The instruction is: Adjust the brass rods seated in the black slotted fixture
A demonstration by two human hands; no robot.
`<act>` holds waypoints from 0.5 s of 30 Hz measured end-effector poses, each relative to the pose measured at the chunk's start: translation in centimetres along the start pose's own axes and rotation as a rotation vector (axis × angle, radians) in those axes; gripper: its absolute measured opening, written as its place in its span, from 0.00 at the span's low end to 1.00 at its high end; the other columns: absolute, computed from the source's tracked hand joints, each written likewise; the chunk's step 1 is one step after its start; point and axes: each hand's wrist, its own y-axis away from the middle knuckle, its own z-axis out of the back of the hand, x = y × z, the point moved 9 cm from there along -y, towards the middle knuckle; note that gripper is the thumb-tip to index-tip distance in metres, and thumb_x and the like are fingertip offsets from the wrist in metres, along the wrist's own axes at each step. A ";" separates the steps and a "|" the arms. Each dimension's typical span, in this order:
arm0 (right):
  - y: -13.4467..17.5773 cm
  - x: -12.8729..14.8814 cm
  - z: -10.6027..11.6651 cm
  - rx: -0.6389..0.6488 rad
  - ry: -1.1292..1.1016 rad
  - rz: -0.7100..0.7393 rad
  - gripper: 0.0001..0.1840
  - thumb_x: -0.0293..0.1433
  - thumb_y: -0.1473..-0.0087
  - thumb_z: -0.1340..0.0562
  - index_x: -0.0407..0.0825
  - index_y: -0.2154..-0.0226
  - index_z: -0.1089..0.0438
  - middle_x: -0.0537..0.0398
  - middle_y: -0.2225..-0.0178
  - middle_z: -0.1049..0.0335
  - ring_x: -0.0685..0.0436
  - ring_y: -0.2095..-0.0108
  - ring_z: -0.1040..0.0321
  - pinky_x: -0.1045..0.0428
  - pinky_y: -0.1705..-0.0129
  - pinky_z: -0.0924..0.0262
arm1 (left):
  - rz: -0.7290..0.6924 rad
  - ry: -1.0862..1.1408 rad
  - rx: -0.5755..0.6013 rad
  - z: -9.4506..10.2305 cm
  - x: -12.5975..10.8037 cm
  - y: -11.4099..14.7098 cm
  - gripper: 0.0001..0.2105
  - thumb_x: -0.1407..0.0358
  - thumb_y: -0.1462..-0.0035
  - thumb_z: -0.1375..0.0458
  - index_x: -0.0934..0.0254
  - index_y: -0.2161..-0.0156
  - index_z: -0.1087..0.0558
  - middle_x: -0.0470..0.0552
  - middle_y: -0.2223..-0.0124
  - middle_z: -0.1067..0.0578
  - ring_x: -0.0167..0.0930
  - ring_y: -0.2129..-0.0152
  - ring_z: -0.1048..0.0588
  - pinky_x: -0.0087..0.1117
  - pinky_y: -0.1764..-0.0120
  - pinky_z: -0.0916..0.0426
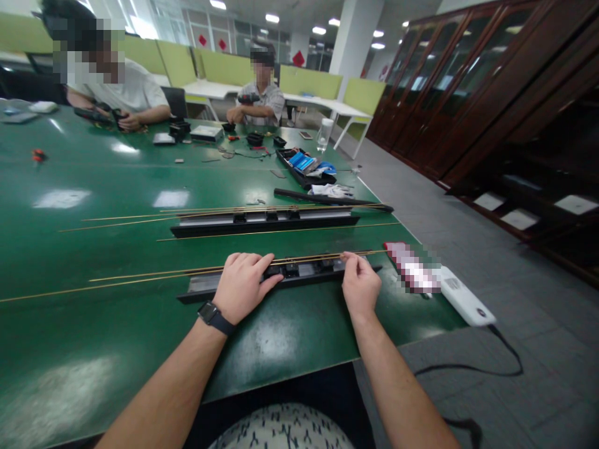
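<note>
A long black rail with a grey inner face [199, 285] lies on the green table in front of me, with small black blocks [291, 269] set along it. Thin golden rods [150, 276] run lengthwise over the rail and stick out far past its left end. My left hand [243, 280], with a dark watch at the wrist, grips the rail from above, thumb on the near side and fingers over the rods. Near the rail's right end, my right hand [360, 280] pinches the golden rods between thumb and fingertips. Its other fingers are curled in.
Behind lies a second black rail [266, 224] with golden rods along it. Farther back are a black tube [332, 199], white gloves [331, 191] and a black tray [299, 178]. A phone [407, 265] and white power bank [465, 296] lie right. Two people sit across the table.
</note>
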 end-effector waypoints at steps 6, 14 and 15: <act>-0.4 -0.5 0.6 -0.043 0.019 -0.008 0.22 0.42 0.35 0.45 0.47 0.59 0.19 0.46 0.61 0.18 0.39 0.59 0.21 0.47 0.52 0.31 | 0.006 -0.026 0.011 0.1 0.0 0.0 0.21 0.49 0.35 0.42 0.60 0.45 0.24 0.56 0.55 0.19 0.42 0.57 0.24 0.46 0.50 0.37; 0.1 0.3 -0.7 0.084 -0.071 0.047 0.24 0.46 0.35 0.44 0.47 0.55 0.20 0.47 0.61 0.18 0.38 0.59 0.20 0.45 0.53 0.29 | 0.008 -0.003 0.018 -0.1 0.2 0.0 0.21 0.49 0.35 0.43 0.60 0.45 0.25 0.56 0.55 0.19 0.42 0.56 0.24 0.46 0.51 0.36; 0.2 0.5 -0.9 0.100 -0.070 0.061 0.23 0.46 0.35 0.44 0.48 0.56 0.20 0.47 0.61 0.18 0.38 0.58 0.20 0.46 0.52 0.29 | 0.009 -0.002 0.019 -0.2 0.2 0.0 0.21 0.49 0.35 0.43 0.60 0.45 0.25 0.56 0.55 0.19 0.42 0.56 0.24 0.46 0.51 0.36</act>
